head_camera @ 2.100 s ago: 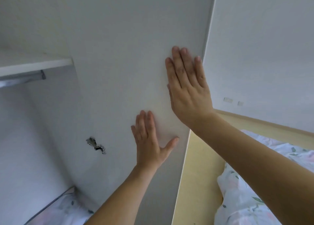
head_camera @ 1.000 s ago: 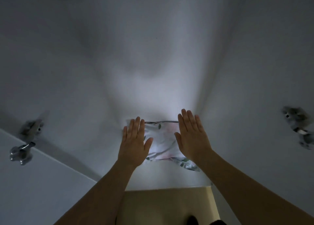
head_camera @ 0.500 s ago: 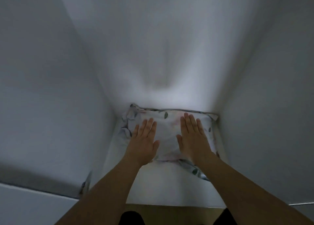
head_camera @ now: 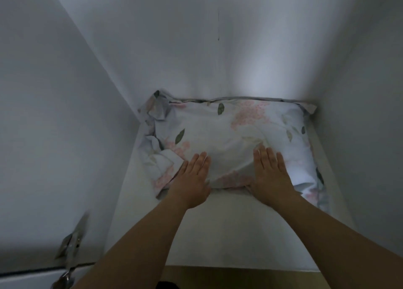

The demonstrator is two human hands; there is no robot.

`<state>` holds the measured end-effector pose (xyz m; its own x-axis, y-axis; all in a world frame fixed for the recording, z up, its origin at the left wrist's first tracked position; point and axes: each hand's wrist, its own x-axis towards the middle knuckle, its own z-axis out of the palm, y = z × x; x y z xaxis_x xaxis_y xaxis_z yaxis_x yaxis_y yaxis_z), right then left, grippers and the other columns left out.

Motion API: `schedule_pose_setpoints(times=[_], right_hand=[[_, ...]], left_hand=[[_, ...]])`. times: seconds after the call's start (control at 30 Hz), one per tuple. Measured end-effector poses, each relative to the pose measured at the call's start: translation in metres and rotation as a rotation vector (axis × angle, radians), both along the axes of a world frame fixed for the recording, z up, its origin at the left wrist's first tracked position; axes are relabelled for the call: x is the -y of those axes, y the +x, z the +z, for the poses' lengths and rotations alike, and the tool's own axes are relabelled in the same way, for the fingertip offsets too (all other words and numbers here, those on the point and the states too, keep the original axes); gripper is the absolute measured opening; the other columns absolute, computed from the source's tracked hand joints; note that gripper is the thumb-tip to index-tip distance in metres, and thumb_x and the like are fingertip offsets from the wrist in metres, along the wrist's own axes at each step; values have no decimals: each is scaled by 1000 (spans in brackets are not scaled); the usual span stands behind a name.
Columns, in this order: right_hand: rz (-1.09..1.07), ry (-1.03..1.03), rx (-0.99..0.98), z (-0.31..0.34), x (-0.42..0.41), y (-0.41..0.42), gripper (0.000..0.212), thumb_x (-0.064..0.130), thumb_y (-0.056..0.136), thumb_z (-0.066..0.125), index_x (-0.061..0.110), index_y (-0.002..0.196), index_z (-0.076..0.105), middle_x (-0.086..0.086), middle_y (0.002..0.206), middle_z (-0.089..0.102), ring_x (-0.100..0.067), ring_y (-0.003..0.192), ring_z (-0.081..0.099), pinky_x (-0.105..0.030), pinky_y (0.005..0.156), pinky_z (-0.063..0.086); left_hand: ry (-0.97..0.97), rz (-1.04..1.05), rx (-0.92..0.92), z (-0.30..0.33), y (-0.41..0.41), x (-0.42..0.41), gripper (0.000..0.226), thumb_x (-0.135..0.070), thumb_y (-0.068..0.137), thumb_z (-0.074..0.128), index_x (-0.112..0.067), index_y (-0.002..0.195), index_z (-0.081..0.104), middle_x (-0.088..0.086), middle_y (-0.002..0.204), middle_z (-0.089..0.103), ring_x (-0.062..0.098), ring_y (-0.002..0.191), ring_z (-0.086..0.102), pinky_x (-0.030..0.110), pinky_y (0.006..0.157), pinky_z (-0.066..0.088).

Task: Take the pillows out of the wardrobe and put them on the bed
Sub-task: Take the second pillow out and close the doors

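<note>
Head view, looking down into a white wardrobe compartment (head_camera: 196, 48). The interior is bounded by three plain white panels: a left side wall, a right side wall and a back panel, on which a thin dark vertical mark is seen near the top. Lighting is dim; a brighter patch is noted on the back panel just above the pillow.

A floral pillow (head_camera: 229, 136) is seen lying flat on the white wardrobe shelf (head_camera: 218, 234), pushed to the rear so that its far edge touches the back panel. Its case is white with pink blossoms and green leaves. The left end is crumpled against the left wall; the right end lies close to the right wall. The front half of the shelf is bare white board.

The left hand (head_camera: 192, 179) is laid palm down on the pillow's near left edge, fingers straight and together; its grip is released, nothing is clasped. The right hand (head_camera: 270, 175) is laid likewise on the near right part of the pillow, fingers extended; its grip is also released. Both forearms are bare.

At lower left a metal door hinge (head_camera: 72, 245) is seen on the left wall, blurred. A strip of tan floor (head_camera: 239, 277) is visible below the shelf's front edge.
</note>
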<state>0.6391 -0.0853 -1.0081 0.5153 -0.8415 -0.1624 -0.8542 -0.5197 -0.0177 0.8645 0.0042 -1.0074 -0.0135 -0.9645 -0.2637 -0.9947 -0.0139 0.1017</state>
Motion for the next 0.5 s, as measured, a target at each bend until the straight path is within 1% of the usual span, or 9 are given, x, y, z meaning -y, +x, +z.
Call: schedule_pose_setpoints(times=[0.13, 0.23, 0.3, 0.37, 0.43, 0.5], right_hand=[[39, 56, -12, -40, 14, 0, 106, 53, 82, 54, 7, 150, -14, -16, 159, -13, -36, 147, -6, -49, 119, -6], [39, 34, -21, -58, 20, 1, 111, 56, 78, 56, 8, 150, -15, -17, 159, -15, -37, 146, -10, -53, 118, -7], [48, -9, -42, -69, 27, 3, 112, 56, 76, 56, 8, 150, -13, -18, 159, -14, -37, 146, -12, -58, 115, -11], [63, -38, -54, -77, 34, 6, 112, 56, 75, 55, 7, 150, -12, -19, 159, -13, -36, 146, -13, -60, 113, -14], [61, -29, -54, -85, 45, 9, 120, 62, 71, 59, 6, 150, -12, -20, 159, -12, -36, 146, -13, -60, 112, -16], [52, -20, -61, -93, 55, 14, 129, 73, 66, 59, 5, 149, -13, -20, 158, -12, -35, 146, -12, -58, 112, -20]], left_hand=[[44, -25, 20, -32, 8, 30, 90, -46, 88, 46, -21, 153, -10, -2, 162, -18, 17, 148, -16, 45, 120, -1], [30, -26, 56, -54, 11, 40, 103, -49, 77, 53, -25, 153, -12, -4, 161, -19, 17, 148, -15, 48, 118, 1], [6, -42, 113, -68, 12, 45, 111, -56, 72, 55, -23, 152, -14, -2, 161, -20, 20, 148, -16, 54, 117, 1], [-20, -45, 179, -77, 13, 51, 118, -64, 67, 57, -23, 151, -15, 1, 161, -22, 23, 147, -19, 63, 115, 1], [-27, -37, 225, -86, 14, 59, 126, -74, 62, 58, -24, 151, -16, 1, 160, -24, 26, 146, -22, 71, 109, 0], [-16, -34, 264, -92, 17, 69, 131, -84, 57, 54, -27, 150, -19, -1, 158, -28, 28, 145, -25, 77, 102, -2]])
